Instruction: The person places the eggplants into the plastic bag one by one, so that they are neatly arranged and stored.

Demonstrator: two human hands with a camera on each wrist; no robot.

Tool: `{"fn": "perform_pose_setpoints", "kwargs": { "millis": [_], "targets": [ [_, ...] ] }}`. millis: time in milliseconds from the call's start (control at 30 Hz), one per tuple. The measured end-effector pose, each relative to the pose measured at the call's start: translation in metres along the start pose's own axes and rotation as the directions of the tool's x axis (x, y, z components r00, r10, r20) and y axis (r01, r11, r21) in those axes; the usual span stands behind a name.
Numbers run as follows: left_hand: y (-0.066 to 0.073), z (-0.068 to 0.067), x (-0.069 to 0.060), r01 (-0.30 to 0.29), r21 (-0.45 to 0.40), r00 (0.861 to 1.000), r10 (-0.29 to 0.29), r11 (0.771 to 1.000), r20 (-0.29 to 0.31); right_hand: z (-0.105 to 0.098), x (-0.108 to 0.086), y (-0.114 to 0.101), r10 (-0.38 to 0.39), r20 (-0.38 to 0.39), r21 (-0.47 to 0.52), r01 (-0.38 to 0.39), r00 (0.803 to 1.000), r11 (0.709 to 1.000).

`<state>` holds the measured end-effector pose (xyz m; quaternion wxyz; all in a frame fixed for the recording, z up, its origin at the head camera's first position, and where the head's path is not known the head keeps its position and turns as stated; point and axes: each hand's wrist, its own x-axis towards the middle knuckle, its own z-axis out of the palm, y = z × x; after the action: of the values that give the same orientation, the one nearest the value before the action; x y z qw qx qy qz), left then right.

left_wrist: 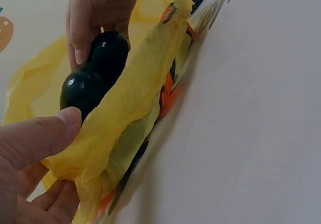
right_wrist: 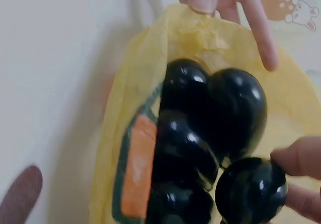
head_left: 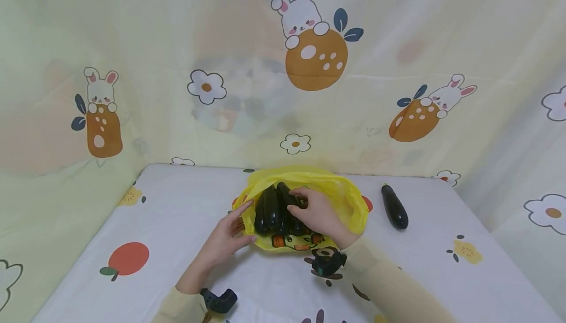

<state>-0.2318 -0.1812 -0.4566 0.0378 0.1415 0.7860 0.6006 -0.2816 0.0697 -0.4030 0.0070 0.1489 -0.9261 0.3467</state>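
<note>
A yellow plastic bag (head_left: 349, 197) lies on the table with its mouth facing me, and several dark, glossy eggplants (head_left: 271, 209) are inside it. At the bag's left rim, my left hand (head_left: 224, 237) holds the plastic, its thumb (left_wrist: 45, 136) on the near side beside the eggplants and its fingers underneath. My right hand (head_left: 320, 215) reaches into the opening and pinches one eggplant (right_wrist: 251, 191) between thumb and fingers, on top of the others. The far ends of the bagged eggplants are partly hidden. One more eggplant (head_left: 395, 207) lies outside, right of the bag.
A white cloth (head_left: 177, 234) printed with fruit and flowers covers the table. A patterned curtain (head_left: 247, 116) hangs behind its back edge and along both sides. Dark wrist devices (head_left: 219, 301) are strapped on both arms.
</note>
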Motion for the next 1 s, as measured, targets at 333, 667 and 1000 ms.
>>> {"fn": "perform_pose_setpoints", "kwargs": {
  "millis": [333,667,1000],
  "targets": [
    [0.002,0.001,0.0,0.003,-0.004,1.0,-0.003,1.0,0.001,0.008,-0.002,-0.007,0.017,-0.028,-0.047,-0.019,0.999,0.999],
    [0.0,0.0,-0.001,0.006,-0.007,1.0,-0.006,1.0,-0.001,0.005,-0.002,-0.011,0.041,-0.003,-0.03,-0.041,0.999,0.999],
    [-0.001,0.0,0.0,-0.017,0.007,1.0,0.017,1.0,0.0,-0.033,-0.011,0.004,-0.038,0.088,0.137,0.026,0.995,0.99]
  ]
}}
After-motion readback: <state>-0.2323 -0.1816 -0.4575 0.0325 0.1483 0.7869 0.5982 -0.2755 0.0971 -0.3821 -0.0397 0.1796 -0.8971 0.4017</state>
